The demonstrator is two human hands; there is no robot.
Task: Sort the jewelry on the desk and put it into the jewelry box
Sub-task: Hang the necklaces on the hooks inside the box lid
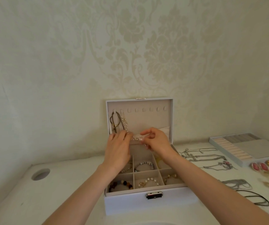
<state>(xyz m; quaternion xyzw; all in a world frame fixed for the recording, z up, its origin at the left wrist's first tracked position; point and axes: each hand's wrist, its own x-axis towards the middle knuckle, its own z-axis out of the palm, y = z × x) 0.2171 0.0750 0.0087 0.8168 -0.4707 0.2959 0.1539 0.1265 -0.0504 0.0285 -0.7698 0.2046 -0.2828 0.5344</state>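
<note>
Hands: left hand [118,143] and right hand [156,140] both pinch the bead necklace [124,122], fingers curled on the strand.
Necklace: hangs from a hook [122,110] in the open lid of the jewelry box [146,202], lower loop held at the lid pocket [164,129].
Risk: tugging the loop could slip it off the hook, dropping it into the bracelet compartments.
Risk 2: beads may snag the dark cord necklace [114,122] just beside it.
Remaining: silver chains [203,156] on the desk [65,184].
</note>
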